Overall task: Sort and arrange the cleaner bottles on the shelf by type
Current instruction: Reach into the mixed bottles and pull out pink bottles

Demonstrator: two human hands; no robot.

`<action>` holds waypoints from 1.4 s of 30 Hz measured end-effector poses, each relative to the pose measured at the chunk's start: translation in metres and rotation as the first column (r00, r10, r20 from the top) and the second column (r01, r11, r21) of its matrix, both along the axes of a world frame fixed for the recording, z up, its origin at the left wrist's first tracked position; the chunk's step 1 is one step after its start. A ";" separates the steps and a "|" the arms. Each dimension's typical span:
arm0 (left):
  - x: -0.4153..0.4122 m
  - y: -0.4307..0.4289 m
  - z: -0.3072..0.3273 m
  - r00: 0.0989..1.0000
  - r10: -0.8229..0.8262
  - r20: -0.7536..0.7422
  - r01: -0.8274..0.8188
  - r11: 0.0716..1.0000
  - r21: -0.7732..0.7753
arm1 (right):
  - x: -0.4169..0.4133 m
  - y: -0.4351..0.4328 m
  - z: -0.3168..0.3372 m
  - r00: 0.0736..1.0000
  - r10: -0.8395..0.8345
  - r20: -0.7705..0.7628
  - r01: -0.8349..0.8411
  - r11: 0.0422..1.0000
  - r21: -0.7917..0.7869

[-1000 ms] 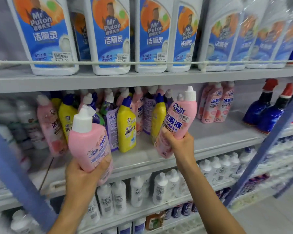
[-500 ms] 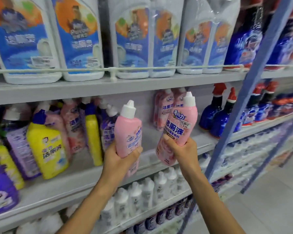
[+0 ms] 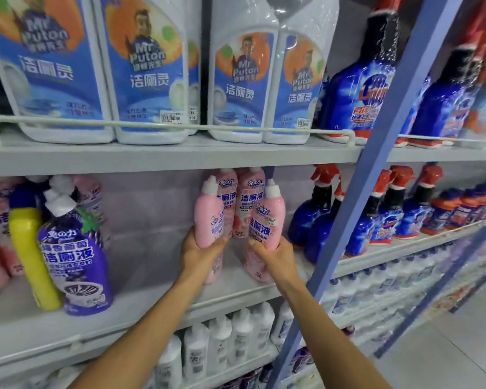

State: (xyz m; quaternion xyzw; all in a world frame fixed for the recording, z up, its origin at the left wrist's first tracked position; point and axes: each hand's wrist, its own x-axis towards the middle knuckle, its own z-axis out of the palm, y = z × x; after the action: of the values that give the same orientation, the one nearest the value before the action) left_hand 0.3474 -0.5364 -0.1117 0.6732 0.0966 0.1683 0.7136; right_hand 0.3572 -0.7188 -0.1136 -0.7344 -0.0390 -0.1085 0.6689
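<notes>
Evidently capped, contents unclear: left pink bottle (image 3: 209, 220), right pink bottle (image 3: 268, 217).

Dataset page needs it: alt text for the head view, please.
The left hand grips a pink bottle and the right hand a second pink bottle, at the middle shelf before matching bottles. Spray bottles stand to their right, a purple bottle and a yellow bottle to their left.
</notes>
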 end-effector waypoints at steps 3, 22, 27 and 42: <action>0.015 -0.005 -0.009 0.997 0.080 0.008 -0.080 0.995 0.062 | 0.014 -0.003 -0.003 0.999 0.037 -0.037 -0.038 0.999 -0.010; 0.049 -0.006 -0.015 0.997 0.025 -0.072 0.007 0.911 0.411 | 0.071 -0.034 -0.018 0.993 0.085 0.084 -0.059 0.959 -0.276; 0.059 -0.027 -0.012 0.969 0.246 -0.023 -0.200 0.837 0.510 | 0.085 -0.037 -0.017 0.974 0.087 0.209 -0.014 0.944 -0.329; 0.083 -0.036 -0.011 0.934 0.344 -0.100 -0.234 0.797 0.557 | 0.111 -0.025 -0.016 0.985 0.164 0.048 -0.152 0.972 -0.181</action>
State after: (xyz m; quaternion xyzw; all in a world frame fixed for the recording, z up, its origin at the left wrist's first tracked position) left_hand 0.4301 -0.5720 -0.1228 0.8356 0.2177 0.2286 0.4495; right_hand 0.4685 -0.7438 -0.1300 -0.7817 -0.1278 -0.0739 0.6060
